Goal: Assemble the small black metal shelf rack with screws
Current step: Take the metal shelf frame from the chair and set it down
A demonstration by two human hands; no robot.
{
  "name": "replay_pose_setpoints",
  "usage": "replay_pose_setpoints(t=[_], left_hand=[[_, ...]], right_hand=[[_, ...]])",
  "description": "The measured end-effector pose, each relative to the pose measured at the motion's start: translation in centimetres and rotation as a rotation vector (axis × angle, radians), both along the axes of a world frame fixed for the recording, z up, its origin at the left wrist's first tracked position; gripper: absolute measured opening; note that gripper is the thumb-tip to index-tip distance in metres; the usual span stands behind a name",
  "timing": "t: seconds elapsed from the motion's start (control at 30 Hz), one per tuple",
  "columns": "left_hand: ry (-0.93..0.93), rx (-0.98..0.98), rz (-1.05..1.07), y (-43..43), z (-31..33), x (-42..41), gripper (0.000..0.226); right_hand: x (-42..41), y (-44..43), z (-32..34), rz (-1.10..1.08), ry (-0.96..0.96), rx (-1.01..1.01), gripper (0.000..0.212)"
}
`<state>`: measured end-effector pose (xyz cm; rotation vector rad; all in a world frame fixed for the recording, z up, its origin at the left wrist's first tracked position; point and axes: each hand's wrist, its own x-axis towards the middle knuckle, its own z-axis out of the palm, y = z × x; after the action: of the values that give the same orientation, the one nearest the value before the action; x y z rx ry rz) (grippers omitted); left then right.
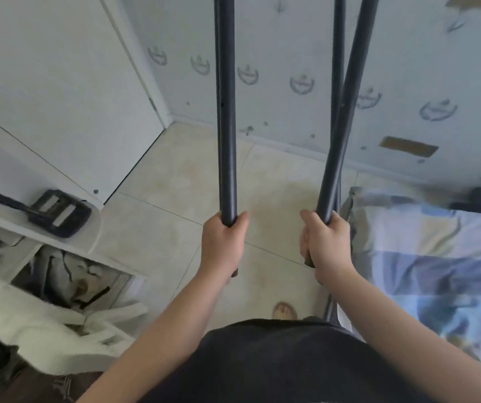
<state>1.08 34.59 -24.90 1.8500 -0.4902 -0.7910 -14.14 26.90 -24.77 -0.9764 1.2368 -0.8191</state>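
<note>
Gripping poles [226,126] low, fingers of the left hand [223,242] and right hand [328,245] are curled tight; the wall [291,53] could be struck by swaying tops.

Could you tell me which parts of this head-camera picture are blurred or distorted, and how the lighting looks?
Head view: the left hand and right hand gripping the black tubes are fairly sharp; the patterned bedding at right and white cloth at lower left are smeared; the wide lens bows the edges of the wall; light is soft, with no glare or hard shadows.
</note>
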Motion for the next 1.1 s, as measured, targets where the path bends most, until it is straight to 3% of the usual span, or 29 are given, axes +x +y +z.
replay_pose_setpoints(t=[0.27,0.53,0.8,1.1], left_hand=[[0.216,0.397,-0.035,-8.1,-7.0,1.9,0.026],[0.356,0.692,-0.078,-14.5,-14.8,9.0,0.025],[0.311,0.966,-0.321,-22.8,-20.7,17.8,0.041],[0.683,0.975,-0.079,-28.8,-26.0,24.1,0.01]], right_hand=[[-0.3,-8.6,-7.7,0.081,0.242,0.336,0.018],[3.7,-15.2,-16.7,0.086,0.404,0.597,0.003],[8.8,-21.4,-22.6,0.164,0.716,0.644,0.019],[11.5,-26.4,-26.0,0.207,0.941,0.407,0.004]])
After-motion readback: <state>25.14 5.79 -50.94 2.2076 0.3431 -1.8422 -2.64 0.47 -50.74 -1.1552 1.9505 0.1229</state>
